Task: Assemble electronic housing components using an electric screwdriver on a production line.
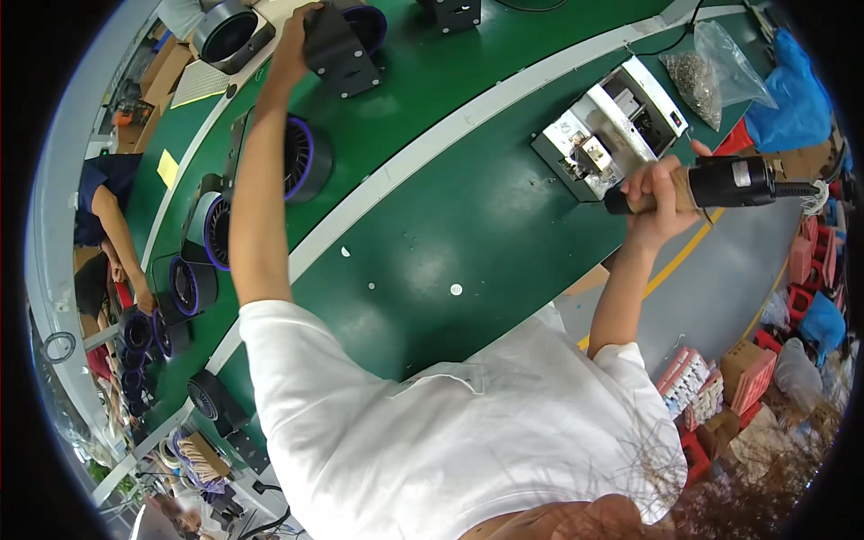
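Note:
My right hand (pixel 661 193) is wrapped around a black and tan electric screwdriver (pixel 733 183), held level at the right with its cord trailing off to the right. Below its tip side sits a white screw feeder (pixel 616 135) with a metal front. My left arm reaches far up and left, and my left hand (pixel 292 45) grips the edge of a black fan unit (pixel 340 58) with a round purple-rimmed fan. Part of the left fingers is hidden behind the unit's plate. Several bright screw heads or holes show on that plate.
Several similar fan units (pixel 184 286) line the green bench on the left, where another person's arm (pixel 121 225) reaches in. A clear bag of screws (pixel 697 85) lies beyond the feeder. A white rail (pixel 405 162) crosses the bench. Crates and boxes (pixel 751 378) crowd the floor at right.

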The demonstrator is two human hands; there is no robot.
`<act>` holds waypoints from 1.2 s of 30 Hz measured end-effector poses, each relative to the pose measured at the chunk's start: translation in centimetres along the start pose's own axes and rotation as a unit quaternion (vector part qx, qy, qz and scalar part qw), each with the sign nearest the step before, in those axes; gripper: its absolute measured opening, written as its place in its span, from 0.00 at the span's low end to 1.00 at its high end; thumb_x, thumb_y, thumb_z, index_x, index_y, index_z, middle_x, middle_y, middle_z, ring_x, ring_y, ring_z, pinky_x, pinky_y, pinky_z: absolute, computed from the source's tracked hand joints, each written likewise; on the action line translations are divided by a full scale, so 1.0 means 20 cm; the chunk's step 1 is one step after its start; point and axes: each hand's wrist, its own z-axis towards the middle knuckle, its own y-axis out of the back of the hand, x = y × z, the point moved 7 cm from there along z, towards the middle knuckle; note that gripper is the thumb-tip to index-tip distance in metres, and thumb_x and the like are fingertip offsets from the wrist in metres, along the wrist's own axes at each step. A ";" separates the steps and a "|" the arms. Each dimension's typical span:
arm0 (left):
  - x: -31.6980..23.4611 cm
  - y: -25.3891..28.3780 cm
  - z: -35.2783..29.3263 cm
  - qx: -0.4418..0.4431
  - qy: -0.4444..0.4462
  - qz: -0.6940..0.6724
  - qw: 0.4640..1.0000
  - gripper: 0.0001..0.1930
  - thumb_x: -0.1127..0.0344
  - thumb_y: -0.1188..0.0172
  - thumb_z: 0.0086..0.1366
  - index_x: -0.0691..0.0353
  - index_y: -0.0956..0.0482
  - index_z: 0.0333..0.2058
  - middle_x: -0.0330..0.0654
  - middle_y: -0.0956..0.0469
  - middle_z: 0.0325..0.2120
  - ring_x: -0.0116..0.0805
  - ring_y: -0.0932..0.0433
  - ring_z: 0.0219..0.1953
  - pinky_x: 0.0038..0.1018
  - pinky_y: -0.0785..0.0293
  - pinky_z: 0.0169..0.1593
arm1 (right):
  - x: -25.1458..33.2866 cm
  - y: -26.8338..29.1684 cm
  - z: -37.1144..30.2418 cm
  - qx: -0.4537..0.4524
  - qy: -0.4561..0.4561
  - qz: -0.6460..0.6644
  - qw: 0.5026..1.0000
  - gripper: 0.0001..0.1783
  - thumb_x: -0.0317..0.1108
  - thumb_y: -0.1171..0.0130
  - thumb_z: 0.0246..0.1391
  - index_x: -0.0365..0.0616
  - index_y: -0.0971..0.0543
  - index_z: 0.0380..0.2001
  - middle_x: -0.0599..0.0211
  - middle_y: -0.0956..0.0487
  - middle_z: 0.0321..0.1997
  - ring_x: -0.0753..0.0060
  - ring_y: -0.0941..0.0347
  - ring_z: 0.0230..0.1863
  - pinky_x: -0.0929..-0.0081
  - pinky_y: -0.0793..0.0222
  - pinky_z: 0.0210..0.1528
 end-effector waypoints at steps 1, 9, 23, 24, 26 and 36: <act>-0.04 0.01 -0.03 -0.077 -0.029 0.046 0.995 0.33 0.74 0.35 0.49 0.53 0.34 0.56 0.47 0.30 0.45 0.40 0.31 0.50 0.31 0.34 0.53 | -0.02 -0.03 0.01 0.006 0.015 -0.003 1.000 0.28 0.21 0.44 0.50 0.36 0.41 0.54 0.67 0.37 0.16 0.76 0.39 0.12 0.76 0.35 0.16; -0.45 -0.05 -0.34 -0.291 0.052 0.016 0.955 0.24 0.71 0.35 0.49 0.57 0.28 0.47 0.49 0.29 0.44 0.46 0.27 0.45 0.35 0.31 0.49 | -0.13 -0.11 -0.01 0.028 0.116 -0.077 0.990 0.27 0.17 0.44 0.49 0.35 0.41 0.52 0.62 0.30 0.18 0.75 0.34 0.14 0.76 0.34 0.17; -1.38 -0.47 -0.82 -0.116 -0.024 -0.176 0.977 0.27 0.75 0.35 0.41 0.48 0.21 0.45 0.46 0.29 0.45 0.47 0.24 0.42 0.33 0.24 0.43 | 0.00 -0.39 0.02 0.116 0.044 -0.061 0.990 0.28 0.18 0.48 0.48 0.33 0.41 0.54 0.65 0.34 0.17 0.75 0.38 0.12 0.77 0.37 0.15; -1.39 -0.46 -0.83 -0.125 -0.033 -0.172 0.977 0.28 0.75 0.34 0.40 0.47 0.21 0.45 0.46 0.28 0.45 0.47 0.24 0.41 0.34 0.24 0.43 | 0.05 -0.42 0.02 0.118 0.044 -0.061 0.990 0.28 0.18 0.48 0.48 0.33 0.41 0.54 0.65 0.34 0.17 0.75 0.38 0.12 0.77 0.37 0.15; -1.41 -0.45 -0.83 -0.137 -0.033 -0.177 0.974 0.29 0.76 0.34 0.39 0.47 0.20 0.45 0.46 0.28 0.46 0.47 0.24 0.42 0.34 0.24 0.43 | 0.17 -0.50 0.01 0.159 0.039 0.005 0.987 0.30 0.18 0.50 0.47 0.32 0.42 0.56 0.65 0.35 0.17 0.75 0.40 0.11 0.76 0.37 0.15; -1.46 -0.44 -0.83 -0.138 -0.064 -0.156 0.976 0.29 0.74 0.32 0.37 0.47 0.19 0.44 0.46 0.28 0.47 0.46 0.25 0.42 0.36 0.25 0.42 | 0.25 -0.73 -0.17 0.233 0.018 0.039 0.972 0.30 0.17 0.55 0.46 0.31 0.43 0.56 0.65 0.38 0.16 0.75 0.43 0.10 0.74 0.38 0.13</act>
